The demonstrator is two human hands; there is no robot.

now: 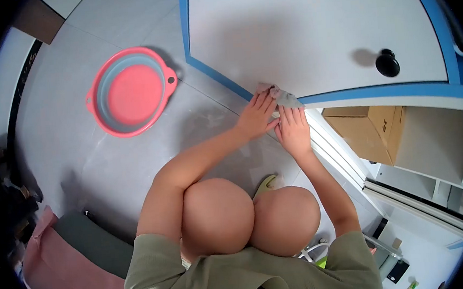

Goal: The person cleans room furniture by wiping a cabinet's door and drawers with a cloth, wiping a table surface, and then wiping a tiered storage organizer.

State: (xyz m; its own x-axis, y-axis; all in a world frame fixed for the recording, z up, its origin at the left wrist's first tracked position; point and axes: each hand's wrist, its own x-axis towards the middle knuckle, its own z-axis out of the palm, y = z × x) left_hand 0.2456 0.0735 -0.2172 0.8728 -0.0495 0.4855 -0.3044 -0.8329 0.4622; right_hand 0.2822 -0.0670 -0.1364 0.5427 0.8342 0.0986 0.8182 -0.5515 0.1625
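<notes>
A crumpled greyish-pink cloth [287, 98] lies against the blue lower edge of a white cabinet door [310, 37]. My left hand [257, 116] grips the cloth's left part, its fingers bent over it. Beside it, my right hand [295, 129] has its fingertips pressed together on the cloth's right part. The two hands nearly touch at the thumbs. A round black knob [387, 64] sticks out from the door at the right.
On the grey tiled floor at the left stands a pink and grey basin [135, 95]. A cardboard box [367, 129] sits inside the open cabinet space at the right. Pink and dark green fabric [78, 262] is at the lower left.
</notes>
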